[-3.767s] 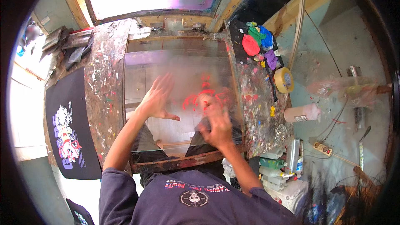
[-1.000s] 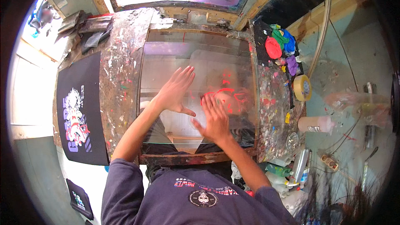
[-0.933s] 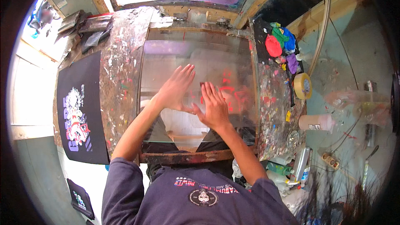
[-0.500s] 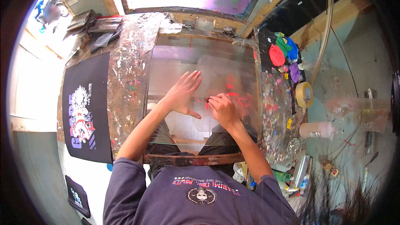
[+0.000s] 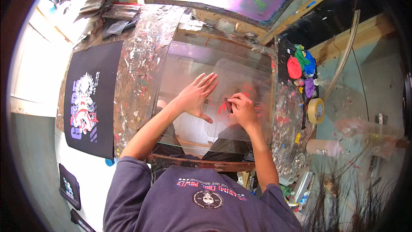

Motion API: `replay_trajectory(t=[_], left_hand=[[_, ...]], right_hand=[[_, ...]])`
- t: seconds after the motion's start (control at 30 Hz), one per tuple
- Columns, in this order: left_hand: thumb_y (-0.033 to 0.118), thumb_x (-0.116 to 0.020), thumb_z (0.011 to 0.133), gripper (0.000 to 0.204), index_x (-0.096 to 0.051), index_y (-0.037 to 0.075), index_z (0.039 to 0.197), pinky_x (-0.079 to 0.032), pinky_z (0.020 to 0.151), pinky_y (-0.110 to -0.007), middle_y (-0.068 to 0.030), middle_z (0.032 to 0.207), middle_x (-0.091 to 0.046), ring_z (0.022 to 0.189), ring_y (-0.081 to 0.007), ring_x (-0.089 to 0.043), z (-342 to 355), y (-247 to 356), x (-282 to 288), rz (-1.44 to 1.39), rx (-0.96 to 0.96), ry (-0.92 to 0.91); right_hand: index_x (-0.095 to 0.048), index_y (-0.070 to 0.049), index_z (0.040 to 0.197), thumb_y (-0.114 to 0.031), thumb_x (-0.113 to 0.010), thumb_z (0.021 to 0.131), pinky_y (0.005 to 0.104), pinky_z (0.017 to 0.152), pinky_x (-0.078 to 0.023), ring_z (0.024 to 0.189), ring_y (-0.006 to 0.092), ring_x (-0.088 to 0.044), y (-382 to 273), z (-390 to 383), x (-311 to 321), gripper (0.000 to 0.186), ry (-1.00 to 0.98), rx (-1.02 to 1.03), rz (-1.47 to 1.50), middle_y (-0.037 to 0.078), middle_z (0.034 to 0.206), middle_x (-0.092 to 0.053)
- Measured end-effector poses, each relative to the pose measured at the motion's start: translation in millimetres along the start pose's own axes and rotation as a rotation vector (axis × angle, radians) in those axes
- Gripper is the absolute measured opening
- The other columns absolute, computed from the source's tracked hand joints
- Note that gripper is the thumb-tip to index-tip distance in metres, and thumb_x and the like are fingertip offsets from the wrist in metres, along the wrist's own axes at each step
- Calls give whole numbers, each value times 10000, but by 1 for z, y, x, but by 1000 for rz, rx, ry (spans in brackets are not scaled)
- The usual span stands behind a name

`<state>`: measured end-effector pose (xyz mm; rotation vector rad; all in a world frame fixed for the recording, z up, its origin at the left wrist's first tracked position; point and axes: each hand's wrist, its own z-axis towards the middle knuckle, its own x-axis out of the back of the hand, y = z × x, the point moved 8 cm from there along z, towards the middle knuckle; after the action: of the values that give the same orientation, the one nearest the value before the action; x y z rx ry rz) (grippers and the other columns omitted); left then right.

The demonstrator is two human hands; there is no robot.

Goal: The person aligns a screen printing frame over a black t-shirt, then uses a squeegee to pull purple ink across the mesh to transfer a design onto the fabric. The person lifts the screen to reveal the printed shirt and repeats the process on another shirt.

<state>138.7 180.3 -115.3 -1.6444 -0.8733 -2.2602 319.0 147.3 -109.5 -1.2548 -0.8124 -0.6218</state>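
Observation:
A sheet of clear glass (image 5: 184, 66) is set into the work table in front of me, and my legs show through it. My left hand (image 5: 197, 96) is open with its fingers stretched out, over or on the glass; contact is hard to tell. To its right, my right hand (image 5: 243, 109) pinches a small dark flat piece (image 5: 228, 105) of unclear material. Red smears (image 5: 222, 109) show at the piece's left side, and more red marks lie behind and right of that hand.
At left on the paint-splattered table (image 5: 135, 73) lies a printed black fabric panel (image 5: 107, 103). Colourful paint blobs (image 5: 294, 67) and a tape roll (image 5: 316, 111) sit at right, near a plastic bottle (image 5: 322, 147). A framed screen (image 5: 257, 0) stands at the back.
The whole view has shifted slightly. My right hand has moved a little away from my left hand, and the dark piece in it shows more clearly. My left hand keeps its spread pose.

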Motion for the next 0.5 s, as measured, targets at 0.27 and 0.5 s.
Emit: replay_trajectory(t=[0.27, 0.5], left_hand=[[897, -749, 579, 1522, -262, -115, 1606, -105, 1329, -533, -283, 1713, -209, 1621, -379, -157, -2, -1, -1, -17, 8, 1], [895, -751, 579, 1518, -260, -104, 1612, -91, 1332, -529, -278, 1717, -202, 1626, -375, -140, -2, -2, -4, -34, 7, 7]], right_hand=[[-752, -31, 1123, -47, -674, 897, 463, 914, -562, 1046, 310, -678, -28, -19, -1, 240, -18, 15, -131, 118, 1162, -683], [-668, 50, 1221, 47, -670, 757, 436, 966, -539, 1107, 345, -643, -40, -33, -26, 463, 24, 276, -376, 162, 1151, -682]])
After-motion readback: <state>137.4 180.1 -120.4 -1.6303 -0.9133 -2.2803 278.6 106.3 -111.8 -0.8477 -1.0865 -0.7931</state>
